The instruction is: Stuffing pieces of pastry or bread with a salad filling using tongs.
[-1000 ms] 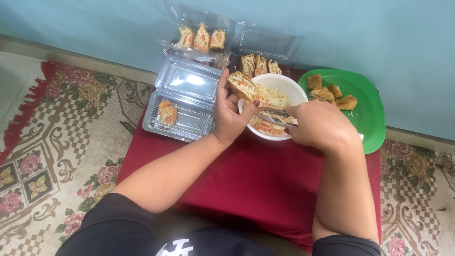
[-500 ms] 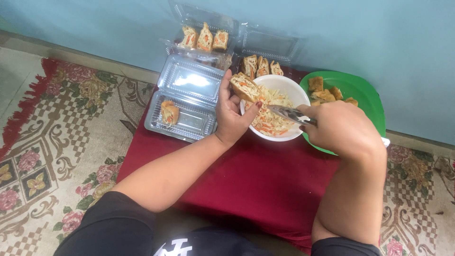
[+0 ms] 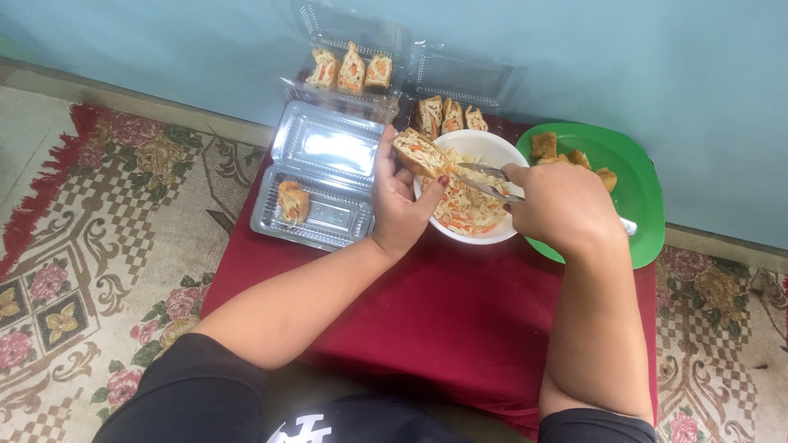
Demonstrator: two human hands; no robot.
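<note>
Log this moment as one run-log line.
left hand: holds filled fried pastry over white bowl of shredded vegetables | right hand: grips metal tongs in bowl | green plate: fried pieces

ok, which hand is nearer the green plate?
Right. The right hand, holding metal tongs, is over the green plate's near edge; the left hand is across the white bowl, holding a stuffed pastry.

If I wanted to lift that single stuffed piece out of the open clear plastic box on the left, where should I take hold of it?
Probably by the fried outer sides of the single stuffed piece, pinched from above. It sits alone in the open clear plastic box, filling side facing up, so its sides are free all round; the box's low walls and the raised lid behind make a sideways approach awkward.
</note>
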